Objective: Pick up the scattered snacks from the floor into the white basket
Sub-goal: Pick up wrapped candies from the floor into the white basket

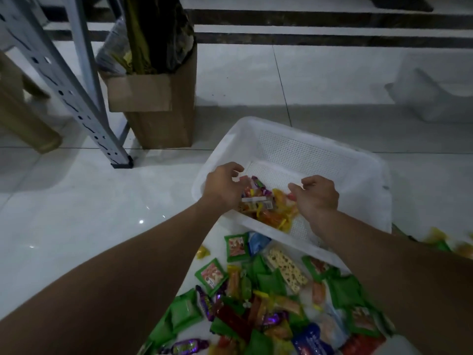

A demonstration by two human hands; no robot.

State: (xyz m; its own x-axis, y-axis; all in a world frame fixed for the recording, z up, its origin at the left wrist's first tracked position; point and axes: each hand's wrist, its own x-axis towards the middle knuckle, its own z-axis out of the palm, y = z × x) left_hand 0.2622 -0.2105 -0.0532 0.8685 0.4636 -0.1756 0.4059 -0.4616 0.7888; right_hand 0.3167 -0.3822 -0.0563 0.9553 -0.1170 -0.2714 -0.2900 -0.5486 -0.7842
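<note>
Head view: we record a white basket with mesh walls standing on the pale tiled floor. Both forearms reach forward over its near rim.

The left hand is above the near left corner of the basket, fingers curled inward. Packets show directly beneath the palm. We cannot tell whether the fingers are grasping any of them or merely hang over them.

The right hand is just beside it, also inside the basket, fingers curled, with its fingertips close to an orange wrapper. Here too we cannot tell whether anything is gripped.

A small heap of orange, yellow and purple wrappers lies on the basket's mesh bottom between and below the two hands, against the near wall. The rest of the bottom is bare mesh.

The snacks left on the floor lie in a dense spread between the forearms, reaching up to the basket's near rim. They are mostly green packets, with purple-wrapped sweets, a blue pack and a pale nut bar among them. A few more yellow and green pieces lie to the right of the basket.

Beyond the basket's left corner stands a cardboard box holding dark bags, and beside it a grey perforated rack post.
</note>
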